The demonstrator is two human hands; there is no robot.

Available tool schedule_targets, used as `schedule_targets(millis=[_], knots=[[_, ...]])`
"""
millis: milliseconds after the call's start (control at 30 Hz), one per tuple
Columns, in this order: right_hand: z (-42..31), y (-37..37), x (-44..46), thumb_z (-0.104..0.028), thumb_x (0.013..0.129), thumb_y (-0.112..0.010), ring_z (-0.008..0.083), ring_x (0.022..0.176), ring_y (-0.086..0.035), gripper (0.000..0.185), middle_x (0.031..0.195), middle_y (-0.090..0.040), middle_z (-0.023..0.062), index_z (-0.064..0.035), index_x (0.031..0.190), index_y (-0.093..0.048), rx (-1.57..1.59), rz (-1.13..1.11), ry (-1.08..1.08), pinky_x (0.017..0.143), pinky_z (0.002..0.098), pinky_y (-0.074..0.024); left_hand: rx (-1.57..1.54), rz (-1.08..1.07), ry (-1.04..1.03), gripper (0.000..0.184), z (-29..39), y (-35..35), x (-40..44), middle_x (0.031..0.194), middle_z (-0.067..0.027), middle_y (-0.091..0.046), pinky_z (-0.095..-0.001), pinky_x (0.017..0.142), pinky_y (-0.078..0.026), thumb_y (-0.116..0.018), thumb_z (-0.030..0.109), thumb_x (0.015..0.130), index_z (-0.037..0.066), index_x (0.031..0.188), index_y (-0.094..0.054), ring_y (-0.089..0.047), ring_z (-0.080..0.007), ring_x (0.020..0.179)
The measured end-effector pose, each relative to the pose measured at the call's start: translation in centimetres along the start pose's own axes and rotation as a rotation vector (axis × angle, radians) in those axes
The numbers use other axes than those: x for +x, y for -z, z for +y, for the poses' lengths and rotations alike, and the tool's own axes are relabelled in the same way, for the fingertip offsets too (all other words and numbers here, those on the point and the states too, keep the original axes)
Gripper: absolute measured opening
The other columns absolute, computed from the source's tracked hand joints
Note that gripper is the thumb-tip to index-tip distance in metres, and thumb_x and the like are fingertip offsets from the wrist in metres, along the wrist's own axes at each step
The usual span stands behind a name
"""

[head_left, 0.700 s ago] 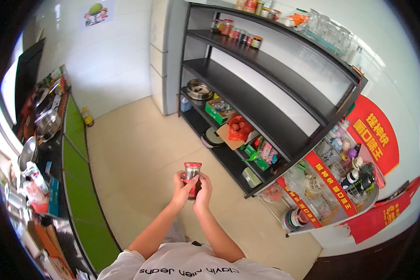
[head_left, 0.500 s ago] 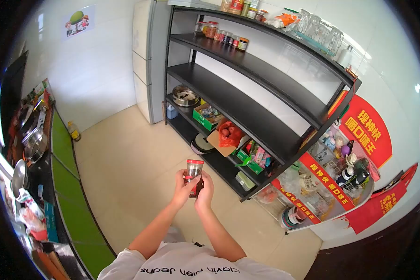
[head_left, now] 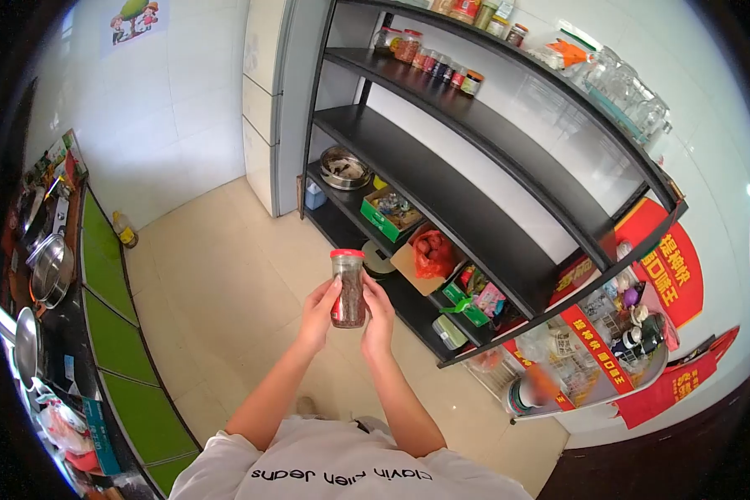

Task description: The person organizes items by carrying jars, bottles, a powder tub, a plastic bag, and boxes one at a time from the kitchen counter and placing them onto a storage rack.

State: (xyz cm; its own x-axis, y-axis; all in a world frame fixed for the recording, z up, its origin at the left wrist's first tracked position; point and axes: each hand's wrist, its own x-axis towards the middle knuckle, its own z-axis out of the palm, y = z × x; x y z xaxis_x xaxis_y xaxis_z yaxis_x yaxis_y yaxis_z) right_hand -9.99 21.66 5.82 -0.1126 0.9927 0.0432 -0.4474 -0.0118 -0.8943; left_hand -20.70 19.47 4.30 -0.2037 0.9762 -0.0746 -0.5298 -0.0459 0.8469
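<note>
A glass jar (head_left: pixel 348 300) with a red lid and dark contents stands upright between my two hands, out in front of my body above the tiled floor. My left hand (head_left: pixel 318 310) wraps round one side of it, with the thumb up along the glass. On the other side my right hand (head_left: pixel 377 315) presses its fingers against the jar. The lid is uncovered, and part of a red label shows beside my left hand. The fingertips behind the jar are hidden.
Ahead stands a black shelf rack (head_left: pixel 442 154) with small jars (head_left: pixel 442 68), a steel pot (head_left: pixel 344 167) and green boxes (head_left: pixel 391 213). A green-fronted counter (head_left: pixel 125 333) with pans runs along the left. A wire rack (head_left: pixel 575 358) holds items at the right.
The jar and both hands have risen a little in view, and more of the glass now shows between my hands. The camera view has shifted, so the shelf rack appears closer.
</note>
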Motion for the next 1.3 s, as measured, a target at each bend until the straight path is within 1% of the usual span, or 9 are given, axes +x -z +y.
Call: schedule_targets(millis=[267, 333, 600, 633, 733, 767, 967, 1167, 1300], knots=[[2.9, -2.1, 4.1, -0.025, 0.092, -0.057, 0.0153, 0.118, -0.048, 0.046, 0.128, -0.052, 0.0071, -0.0006, 0.13, -0.048, -0.017, -0.095, -0.112, 0.101, 0.03, -0.0343, 0.008, 0.108, -0.008, 0.047, 0.5, 2.8, 4.3, 0.112, -0.0064, -0.061, -0.0281, 0.092, -0.042, -0.05, 0.036, 0.098, -0.002, 0.127, -0.053, -0.055, -0.012, 0.103], [4.0, -1.7, 5.5, -0.025, 0.091, -0.06, 0.016, 0.116, -0.048, 0.048, 0.126, -0.052, 0.0079, -0.0018, 0.131, -0.047, -0.01, -0.104, -0.097, 0.099, 0.0305, -0.036, -0.031, 0.113, 0.054, 0.048, 0.5, 3.1, 5.7, 0.113, -0.007, -0.059, -0.028, 0.092, -0.042, -0.049, 0.036, 0.098, -0.001, 0.128, -0.051, -0.054, -0.0124, 0.105], [4.7, -1.1, 13.5, -0.018, 0.084, -0.07, 0.0171, 0.117, -0.047, 0.059, 0.128, -0.049, 0.009, -0.0037, 0.134, -0.041, -0.189, -0.2, -0.021, 0.098, 0.0314, -0.0391, -0.064, 0.023, 0.008, 0.05, -0.3, 1.6, 13.8, 0.112, -0.0066, -0.054, -0.0302, 0.091, -0.041, -0.052, 0.039, 0.094, 0.005, 0.128, -0.04, -0.052, -0.0135, 0.103], [4.8, -1.3, 14.5, -0.026, 0.091, -0.061, 0.0183, 0.121, -0.045, 0.052, 0.132, -0.046, 0.01, -0.0027, 0.134, -0.041, -0.201, -0.193, 0.071, 0.102, 0.032, -0.036, -0.073, 0.033, 0.012, 0.049, 0.0, 0.7, 14.9, 0.11, -0.0062, -0.054, -0.0301, 0.091, -0.041, -0.052, 0.04, 0.094, 0.005, 0.127, -0.04, -0.052, -0.0134, 0.102], [3.7, -0.3, 19.2, -0.034, 0.098, -0.046, 0.0192, 0.125, -0.042, 0.049, 0.136, -0.043, 0.0102, -0.0015, 0.135, -0.041, -0.029, -0.152, 0.064, 0.105, 0.0323, -0.0312, 0.035, 0.088, -0.082, 0.045, -0.4, -1.6, 19.5, 0.106, -0.0053, -0.052, -0.0287, 0.09, -0.04, -0.049, 0.041, 0.096, 0.005, 0.122, -0.042, -0.05, -0.013, 0.1], [3.1, 0.0, 20.6, -0.039, 0.101, -0.035, 0.019, 0.128, -0.039, 0.052, 0.138, -0.043, 0.0098, -0.0009, 0.137, -0.04, -0.075, -0.161, 0.068, 0.108, 0.0327, -0.0268, 0.094, 0.113, -0.129, 0.044, -0.5, -2.4, 21.0, 0.105, -0.0051, -0.052, -0.0281, 0.09, -0.039, -0.048, 0.041, 0.096, 0.005, 0.121, -0.042, -0.049, -0.0129, 0.099], [-1.1, 3.5, 28.6, -0.035, 0.101, -0.035, 0.0177, 0.132, -0.036, 0.051, 0.144, -0.039, 0.009, -0.0016, 0.14, -0.038, 0.083, -0.177, 0.106, 0.11, 0.0322, -0.0242, 0.235, 0.061, -0.207, 0.037, -0.6, -8.3, 28.6, 0.102, -0.0049, -0.052, -0.0262, 0.089, -0.039, -0.042, 0.037, 0.099, 0.004, 0.113, -0.047, -0.048, -0.0118, 0.096], [-4.3, 7.9, 34.8, -0.038, 0.103, -0.026, 0.0187, 0.133, -0.035, 0.053, 0.146, -0.036, 0.0089, -0.0026, 0.141, -0.036, 0.13, -0.102, 0.122, 0.11, 0.0324, -0.0245, 0.196, -0.064, -0.138, 0.048, -3.2, -13.1, 35.7, 0.119, -0.0092, -0.055, -0.0275, 0.097, -0.037, -0.038, 0.037, 0.102, -0.002, 0.128, -0.046, -0.05, -0.0146, 0.11], [-5.4, 10.3, 38.4, -0.037, 0.102, -0.029, 0.0182, 0.131, -0.037, 0.052, 0.145, -0.037, 0.0092, -0.0032, 0.141, -0.037, 0.036, -0.081, 0.197, 0.109, 0.0326, -0.0271, 0.307, -0.118, -0.149, 0.06, -3.6, -16.6, 38.1, 0.137, -0.0121, -0.044, -0.0286, 0.106, -0.031, -0.034, 0.041, 0.102, -0.004, 0.141, -0.032, -0.042, -0.0167, 0.126]])
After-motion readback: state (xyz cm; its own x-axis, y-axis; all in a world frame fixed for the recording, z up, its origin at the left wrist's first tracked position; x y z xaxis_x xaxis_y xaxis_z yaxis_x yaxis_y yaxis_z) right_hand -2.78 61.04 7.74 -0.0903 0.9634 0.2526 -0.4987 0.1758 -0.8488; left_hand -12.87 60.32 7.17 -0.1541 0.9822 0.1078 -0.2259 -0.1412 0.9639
